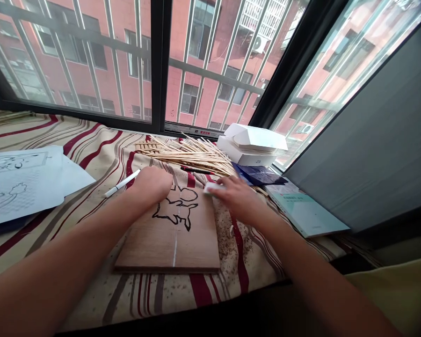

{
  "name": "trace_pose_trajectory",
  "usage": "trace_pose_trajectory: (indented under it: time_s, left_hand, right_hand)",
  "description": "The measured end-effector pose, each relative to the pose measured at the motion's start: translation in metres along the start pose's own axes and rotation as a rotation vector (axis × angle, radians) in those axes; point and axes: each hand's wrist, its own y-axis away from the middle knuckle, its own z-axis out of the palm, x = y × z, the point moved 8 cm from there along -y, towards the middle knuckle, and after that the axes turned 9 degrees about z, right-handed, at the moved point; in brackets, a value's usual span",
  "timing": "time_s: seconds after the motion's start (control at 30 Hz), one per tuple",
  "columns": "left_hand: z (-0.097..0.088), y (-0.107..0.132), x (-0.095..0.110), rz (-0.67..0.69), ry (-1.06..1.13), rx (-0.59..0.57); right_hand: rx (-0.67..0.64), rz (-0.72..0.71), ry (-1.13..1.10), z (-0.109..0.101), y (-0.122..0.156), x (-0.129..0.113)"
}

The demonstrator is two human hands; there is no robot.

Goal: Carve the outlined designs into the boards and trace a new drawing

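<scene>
A wooden board (143, 250) lies flat on the striped cloth, with a black-line animal drawing (175, 217) on it and a pale line down its middle. My left hand (154, 185) is closed in a fist at the board's upper left edge; its fingertips are hidden, so I cannot tell what is in them. Between the fingers of my right hand (233, 194) is a small white block (213, 187) that looks like an eraser, at the board's upper right corner. A white marker (122, 183) lies close beside my left wrist.
Beyond the board lies a pile of thin wooden sticks (196, 154), beside a white box (250, 147). Sheets with line drawings (24, 187) lie at left, a pale green book (305, 210) at right. Brown crumbs (233, 243) dot the cloth. A barred window (157, 70) stands behind.
</scene>
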Motion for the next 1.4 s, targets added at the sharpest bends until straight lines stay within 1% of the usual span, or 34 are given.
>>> trace_pose_trajectory:
  time_s: [0.07,0.13,0.23,0.3,0.33,0.4,0.47,0.5,0.57,0.67,0.8,0.9,0.97,1.03,1.13,1.23,1.3,1.4]
  left_hand:
    - [-0.002,0.002,0.001,0.014,-0.004,0.015]
    - [-0.004,0.002,0.002,0.022,-0.005,0.034]
    - [-0.006,0.002,0.004,0.025,-0.008,0.051]
    - [-0.008,0.002,0.006,0.033,-0.009,0.057]
    - [-0.008,0.001,0.007,0.038,-0.009,0.057]
    - [-0.006,-0.001,0.008,0.045,-0.011,0.049]
    - [-0.005,-0.004,0.01,0.062,-0.02,0.059]
    - [-0.004,-0.005,0.011,0.071,-0.026,0.068]
    - [-0.003,-0.007,0.012,0.091,-0.036,0.091]
    - [-0.001,-0.008,0.012,0.1,-0.042,0.098]
    - [0.001,-0.008,0.011,0.09,-0.037,0.072]
    - [0.0,-0.007,0.01,0.078,-0.026,0.05]
    - [0.0,-0.007,0.01,0.073,-0.024,0.042]
    - [0.001,-0.007,0.01,0.068,-0.027,0.037]
    - [0.002,-0.008,0.009,0.065,-0.032,0.038]
    - [0.003,-0.009,0.008,0.063,-0.034,0.041]
    - [0.004,-0.01,0.008,0.065,-0.031,0.032]
    - [0.007,-0.011,0.007,0.063,-0.025,0.022]
  right_hand:
    - [0.081,0.12,0.018,-0.005,0.01,0.032]
    - [0.145,0.198,0.011,-0.01,0.023,0.066]
    - [0.151,0.379,-0.012,-0.009,0.044,0.116]
    - [0.124,0.413,-0.023,-0.005,0.056,0.131]
    - [0.097,0.393,-0.038,-0.001,0.06,0.132]
    - [0.028,0.305,-0.094,0.008,0.065,0.123]
    - [-0.03,0.22,-0.157,0.016,0.064,0.112]
    - [-0.038,0.203,-0.175,0.018,0.061,0.109]
    - [-0.022,0.215,-0.183,0.022,0.05,0.109]
    - [0.018,0.28,-0.155,0.029,0.028,0.119]
    - [-0.003,0.327,-0.111,0.041,0.003,0.131]
    - [-0.018,0.331,-0.105,0.044,-0.004,0.134]
    - [-0.012,0.336,-0.115,0.041,-0.005,0.135]
    - [0.021,0.343,-0.138,0.032,-0.005,0.134]
    - [0.085,0.321,-0.202,0.008,-0.006,0.125]
    - [0.076,0.24,-0.271,-0.016,-0.015,0.103]
    - [0.01,0.156,-0.334,-0.026,-0.025,0.082]
    - [-0.215,-0.066,-0.604,-0.024,-0.038,0.046]
